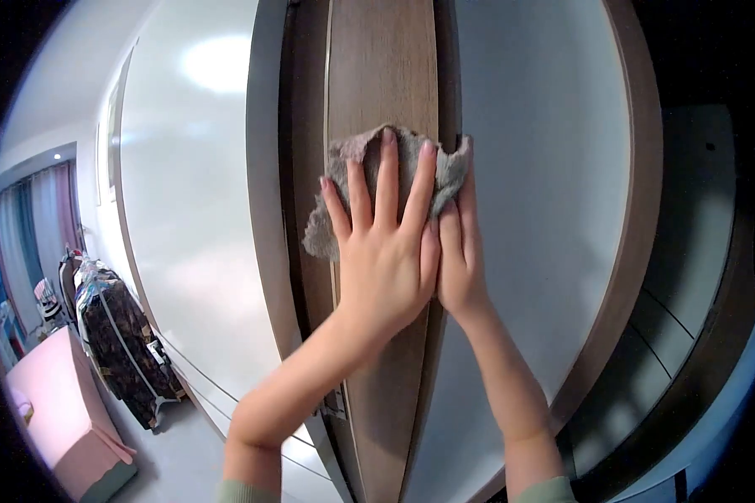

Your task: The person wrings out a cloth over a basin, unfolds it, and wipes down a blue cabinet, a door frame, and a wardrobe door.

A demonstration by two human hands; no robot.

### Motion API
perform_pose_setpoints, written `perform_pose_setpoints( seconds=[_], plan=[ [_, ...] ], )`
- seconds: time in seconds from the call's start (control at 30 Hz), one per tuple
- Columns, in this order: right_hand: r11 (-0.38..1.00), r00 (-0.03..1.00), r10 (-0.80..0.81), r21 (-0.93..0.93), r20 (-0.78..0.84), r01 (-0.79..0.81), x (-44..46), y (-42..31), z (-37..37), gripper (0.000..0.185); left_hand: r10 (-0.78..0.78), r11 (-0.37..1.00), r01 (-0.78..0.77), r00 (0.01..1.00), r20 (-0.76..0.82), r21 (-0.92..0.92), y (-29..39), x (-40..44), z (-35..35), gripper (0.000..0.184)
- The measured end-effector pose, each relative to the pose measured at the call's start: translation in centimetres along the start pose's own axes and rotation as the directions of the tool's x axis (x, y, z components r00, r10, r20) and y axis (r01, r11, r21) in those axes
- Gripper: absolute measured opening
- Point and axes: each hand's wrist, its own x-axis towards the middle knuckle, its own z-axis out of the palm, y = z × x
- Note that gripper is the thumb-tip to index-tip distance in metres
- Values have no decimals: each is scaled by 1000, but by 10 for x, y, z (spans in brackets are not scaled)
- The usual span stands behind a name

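Two bare hands, both mine, meet at a grey, rumpled cloth on an upright strip of brown wood-grain panel. My left hand is open and flat, palm toward the panel, its fingers spread upward over the cloth and pressing it to the surface. The cloth shows between my fingers and beyond them, with one ragged flap hanging out to the left and its upper edge folded near my fingertips. My right hand stands just beside it, fingers straight and pointing upward along the panel's right edge, the tips at the cloth's right corner; I cannot tell whether they pinch the fabric. My forearms rise from below, each ending in a pale green cuff at the bottom of the view.

To the left of the wood stands a glossy white panel carrying a bright reflection; to the right, a pale grey panel sits within a curved-looking brown frame. Farther off at the left, dark patterned garments hang near a piece of furniture under a pink cover, with curtains behind them.
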Motion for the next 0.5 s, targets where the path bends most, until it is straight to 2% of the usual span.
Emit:
perform_pose_setpoints(
  seconds=[0.1,0.13,0.3,0.43,0.5],
  plan=[
    [999,999,-27,30,-37,28,43,21,4,52,90,995,-87,993,-71,40,-14,43,4,56],
    [999,998,-33,42,-56,35,66,26,5,52,108,994,-103,984,-144,40,-19,63,8,53],
    [991,992,-25,129,-125,41,153,34,11,51,28,998,-11,967,-254,67,-32,127,18,51],
    [997,988,-79,17,-136,82,134,32,10,49,0,1000,5,950,-312,16,-28,110,19,51],
    [998,992,-58,-20,-115,56,98,22,8,49,-6,999,13,974,-226,30,-23,80,13,53]
  ],
)
